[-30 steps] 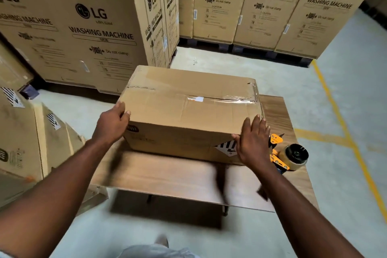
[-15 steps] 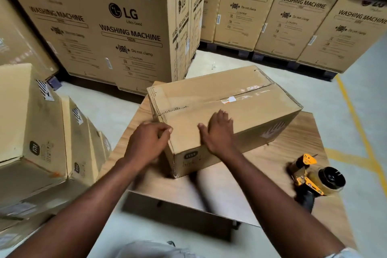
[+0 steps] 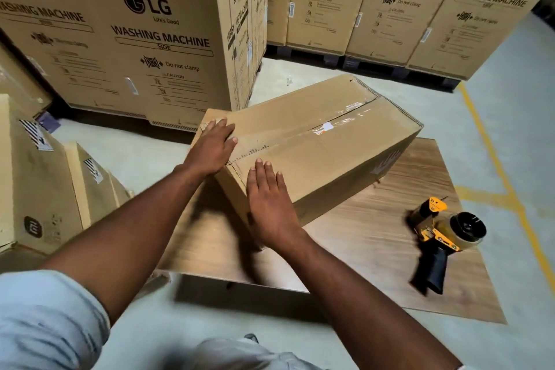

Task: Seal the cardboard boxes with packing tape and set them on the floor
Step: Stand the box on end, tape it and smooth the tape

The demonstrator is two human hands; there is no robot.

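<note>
A brown cardboard box sits turned at an angle on the low wooden table, its top seam covered with clear tape. My left hand lies flat on the box's near left top corner. My right hand presses flat against the near end face, fingers spread. Both palms hold the box between them. A yellow and black tape dispenser lies on the table to the right, untouched.
Tall washing machine cartons stand behind and along the back. Smaller cardboard boxes are stacked on the floor at left. Yellow floor lines run at right. Grey floor lies in front of the table.
The box has been swung round on the table, its end now facing me. Both hands shifted from its two ends to the near left corner. The view has moved left.
</note>
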